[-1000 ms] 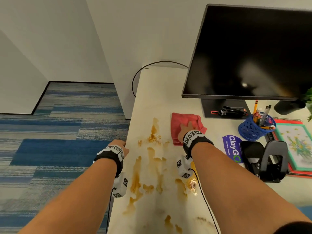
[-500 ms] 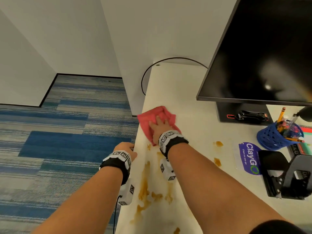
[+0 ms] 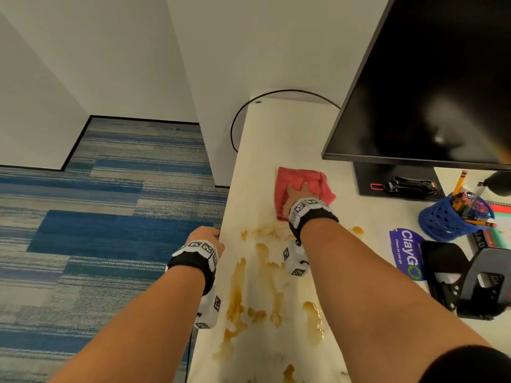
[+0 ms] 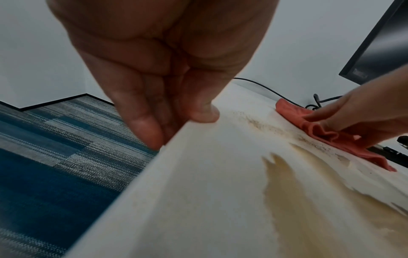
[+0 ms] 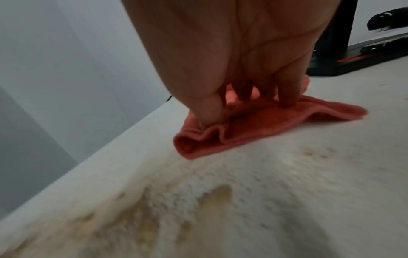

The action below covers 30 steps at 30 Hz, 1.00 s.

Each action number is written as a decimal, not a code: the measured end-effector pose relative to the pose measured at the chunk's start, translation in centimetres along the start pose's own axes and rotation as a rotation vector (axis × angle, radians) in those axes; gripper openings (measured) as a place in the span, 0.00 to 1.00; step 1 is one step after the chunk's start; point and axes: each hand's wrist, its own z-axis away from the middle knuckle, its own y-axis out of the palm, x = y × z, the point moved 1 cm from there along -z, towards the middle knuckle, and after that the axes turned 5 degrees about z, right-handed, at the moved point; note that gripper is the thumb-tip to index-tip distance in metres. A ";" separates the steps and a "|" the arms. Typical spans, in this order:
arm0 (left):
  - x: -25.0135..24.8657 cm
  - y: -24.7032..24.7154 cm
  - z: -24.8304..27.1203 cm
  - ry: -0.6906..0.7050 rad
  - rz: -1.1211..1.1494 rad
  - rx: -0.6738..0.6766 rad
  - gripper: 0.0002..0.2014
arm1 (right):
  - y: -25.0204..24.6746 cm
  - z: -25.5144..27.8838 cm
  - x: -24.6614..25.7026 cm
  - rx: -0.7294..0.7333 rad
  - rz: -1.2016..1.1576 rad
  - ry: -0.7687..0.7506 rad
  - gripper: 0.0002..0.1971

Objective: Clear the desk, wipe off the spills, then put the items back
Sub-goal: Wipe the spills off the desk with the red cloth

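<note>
Pencils (image 3: 460, 186) upright in blue mesh basket (image 3: 442, 222), beside hole punch (image 3: 470, 280).

Two hands are at the desk (image 3: 265, 139): the left hand (image 3: 206, 237) at its left edge, the right hand (image 3: 300, 193) on the one red cloth (image 3: 312, 178). One monitor (image 3: 431, 78) stands at the far right, one black stapler (image 3: 407, 185) on its base. One blue pen basket (image 3: 442, 222), one hole punch (image 3: 475, 283), one purple sticker (image 3: 406, 252). The brown spills (image 3: 237, 299) run together, too many patches to count.

head view overhead, wrist views close, sharing stained desk (image 3: 265, 139)
</note>
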 end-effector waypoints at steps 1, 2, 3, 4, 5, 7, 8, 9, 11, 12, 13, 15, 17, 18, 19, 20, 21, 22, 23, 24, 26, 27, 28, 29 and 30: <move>0.0 0.1 0.0 -0.003 0.005 -0.003 0.12 | 0.2 0.3 1.1 0.001 0.034 -0.065 0.41; 0.1 0.1 0.0 -0.006 0.008 -0.004 0.12 | 0.4 1.1 2.2 -0.012 0.114 -0.144 0.42; 0.1 0.2 0.0 -0.008 0.012 -0.003 0.12 | 0.8 1.8 3.3 -0.041 0.190 -0.231 0.41; 0.2 0.1 -0.1 -0.010 0.017 0.000 0.13 | 1.5 2.6 4.4 -0.066 0.224 -0.315 0.40; 0.2 0.1 -0.1 -0.009 0.021 0.002 0.13 | 2.3 2.9 5.2 -0.074 0.237 -0.391 0.38; 0.2 0.0 -0.1 -0.003 0.021 -0.002 0.14 | 3.5 3.6 5.4 -0.020 0.245 -0.449 0.40; 0.1 0.0 0.0 -0.002 0.017 -0.006 0.13 | 3.9 3.6 4.9 0.018 0.249 -0.436 0.41; 0.0 0.0 0.2 -0.001 0.007 -0.009 0.13 | 4.1 3.6 3.9 0.037 0.244 -0.411 0.42; -0.2 0.0 0.5 -0.002 -0.017 -0.006 0.13 | 4.0 3.5 1.4 0.041 0.207 -0.330 0.41; -0.3 0.0 0.7 0.000 -0.028 -0.003 0.13 | 3.9 3.7 0.0 0.030 0.170 -0.282 0.41; -0.3 0.1 0.9 0.004 -0.036 -0.004 0.13 | 3.9 3.6 -1.4 0.016 0.127 -0.228 0.40; -0.3 0.1 1.3 0.006 -0.045 -0.016 0.14 | 3.8 3.8 -4.5 -0.009 0.070 -0.097 0.40; -0.2 0.3 1.7 -0.004 -0.042 -0.035 0.14 | 3.6 4.3 -7.4 -0.008 0.028 0.042 0.41; -0.3 0.4 1.9 -0.008 -0.037 -0.045 0.14 | 3.5 4.8 -8.7 0.000 0.002 0.107 0.42; -0.3 0.5 2.2 -0.008 -0.036 -0.051 0.14 | 3.6 5.3 -9.7 0.008 -0.035 0.169 0.44; -0.4 0.6 2.4 -0.007 -0.038 -0.053 0.13 | 3.7 5.7 -10.2 0.021 -0.074 0.233 0.47; -0.4 0.7 2.6 -0.007 -0.040 -0.051 0.13 | 4.0 6.0 -10.4 0.027 -0.115 0.294 0.49; -0.4 0.7 2.8 -0.007 -0.039 -0.047 0.11 | 4.2 6.4 -10.2 0.028 -0.134 0.337 0.49; -0.4 0.7 2.9 -0.008 -0.042 -0.042 0.09 | 4.6 6.6 -9.6 0.020 -0.109 0.337 0.44; -0.3 0.7 3.1 -0.009 -0.053 -0.035 0.08 | 4.9 7.1 -8.8 -0.015 -0.039 0.288 0.37; -0.2 0.6 3.5 -0.010 -0.079 -0.014 0.10 | 5.6 8.0 -6.8 -0.130 0.122 0.130 0.24; -0.1 0.5 3.8 -0.008 -0.090 0.002 0.12 | 5.8 8.5 -5.7 -0.167 0.157 0.066 0.21; 0.0 0.5 4.1 -0.007 -0.104 0.017 0.13 | 5.8 9.1 -4.7 -0.165 0.139 0.017 0.18; 0.2 0.5 4.4 -0.010 -0.122 0.027 0.14 | 5.6 10.0 -3.5 -0.150 0.107 -0.026 0.16; 0.2 0.5 4.7 -0.013 -0.143 0.032 0.15 | 5.2 10.8 -2.2 -0.122 0.069 -0.047 0.15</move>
